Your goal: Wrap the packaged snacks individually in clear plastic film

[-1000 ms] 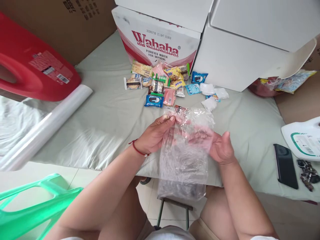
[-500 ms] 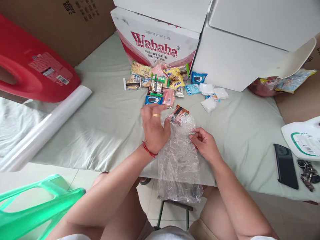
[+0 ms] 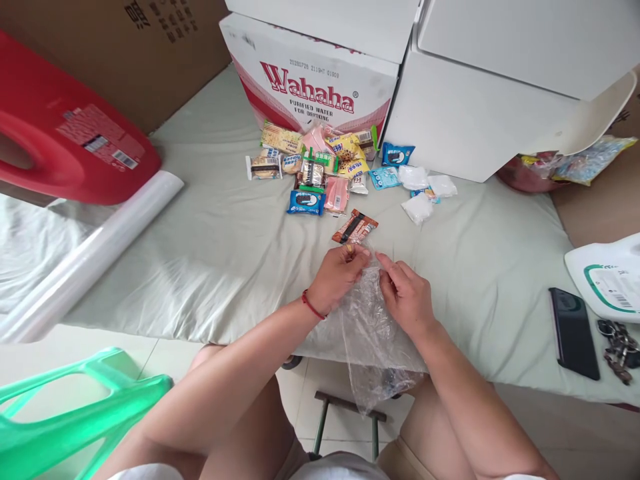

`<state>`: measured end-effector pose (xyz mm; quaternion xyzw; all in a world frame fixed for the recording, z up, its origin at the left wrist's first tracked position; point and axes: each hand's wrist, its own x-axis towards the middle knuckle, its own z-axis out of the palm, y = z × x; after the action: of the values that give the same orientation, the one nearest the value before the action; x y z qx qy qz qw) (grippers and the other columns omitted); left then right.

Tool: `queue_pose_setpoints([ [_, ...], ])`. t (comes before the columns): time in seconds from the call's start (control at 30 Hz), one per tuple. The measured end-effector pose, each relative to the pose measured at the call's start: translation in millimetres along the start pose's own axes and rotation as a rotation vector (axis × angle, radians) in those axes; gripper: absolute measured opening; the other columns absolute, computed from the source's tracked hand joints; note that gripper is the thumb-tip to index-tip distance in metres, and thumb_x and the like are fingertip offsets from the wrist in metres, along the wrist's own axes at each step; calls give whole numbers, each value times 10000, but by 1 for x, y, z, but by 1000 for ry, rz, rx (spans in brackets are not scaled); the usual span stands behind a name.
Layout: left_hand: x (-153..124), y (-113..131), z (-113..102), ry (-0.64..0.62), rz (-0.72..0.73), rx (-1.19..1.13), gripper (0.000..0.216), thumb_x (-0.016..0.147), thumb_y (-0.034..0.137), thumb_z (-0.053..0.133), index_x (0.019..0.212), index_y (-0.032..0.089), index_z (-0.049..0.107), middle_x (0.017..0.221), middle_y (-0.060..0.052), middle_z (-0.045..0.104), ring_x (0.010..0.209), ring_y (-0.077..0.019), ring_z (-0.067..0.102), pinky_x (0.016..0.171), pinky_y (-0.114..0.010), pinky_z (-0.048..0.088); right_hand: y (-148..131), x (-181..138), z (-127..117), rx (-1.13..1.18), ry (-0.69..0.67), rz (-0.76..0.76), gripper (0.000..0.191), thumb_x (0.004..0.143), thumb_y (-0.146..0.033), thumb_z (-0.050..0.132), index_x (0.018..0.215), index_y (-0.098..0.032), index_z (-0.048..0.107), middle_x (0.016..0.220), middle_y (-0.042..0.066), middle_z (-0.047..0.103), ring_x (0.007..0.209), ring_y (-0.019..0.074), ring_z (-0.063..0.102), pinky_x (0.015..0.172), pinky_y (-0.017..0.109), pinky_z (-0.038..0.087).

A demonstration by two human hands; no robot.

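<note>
Left hand (image 3: 343,277) and right hand (image 3: 407,293) are held close together at the centre of the frame, fingertips nearly meeting. At its upper end the clear plastic bag (image 3: 367,317) is pinched by the left hand's thumb and fingers; its edge seems to be gripped in the right hand's curled fingers, though the exact hold is partly hidden. Between and below the hands the bag is hung, its long axis running towards the lower centre, its loose end dropped past the edge of the cloth-covered surface (image 3: 225,260). Just above the hands, nearer the left, a brown packet (image 3: 355,227) is laid, slanted from lower left to upper right.
</note>
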<state>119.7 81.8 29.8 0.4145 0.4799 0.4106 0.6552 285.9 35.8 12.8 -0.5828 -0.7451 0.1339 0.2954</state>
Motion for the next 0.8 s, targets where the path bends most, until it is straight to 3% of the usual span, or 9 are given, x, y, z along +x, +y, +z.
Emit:
queue_pose_setpoints([
  [0.13,2,4,0,40,-90,-131,409,745,526,777,739,176,565,724,20,614,441,-48,463,422,-221,257,-4,-2,-1,-126,1,-93,427,995,-207,473,1347,-327,684,777,28,596,649,156,512,582,260,368],
  [0.33,2,4,-1,60,-80,-199,278,675,322,823,773,136,641,682,0,659,497,-92,617,418,-190,301,-4,-3,-1,-217,40,-166,400,1015,-188,453,1312,-299,698,769,10,600,646,131,514,570,240,356],
  [0.47,1,6,-1,8,-94,-251,205,713,287,768,818,125,698,760,-28,705,507,-99,645,412,-188,303,-1,-1,-2,-74,45,-96,348,1027,-245,482,1306,-230,689,799,18,641,634,128,564,578,251,412],
  [0.6,0,5,1,-4,-97,-240,202,733,291,761,830,124,700,804,-41,727,484,-94,636,402,-191,302,-2,1,-4,114,49,-28,282,1011,-281,543,1235,-243,710,831,12,660,622,127,589,590,263,457],
  [0.8,1,1,3,-10,-85,-205,253,711,318,805,793,132,653,778,-40,733,481,-96,626,397,-193,301,-4,3,-4,175,108,3,216,973,-316,636,1163,-263,725,896,13,649,618,119,563,597,278,467],
])
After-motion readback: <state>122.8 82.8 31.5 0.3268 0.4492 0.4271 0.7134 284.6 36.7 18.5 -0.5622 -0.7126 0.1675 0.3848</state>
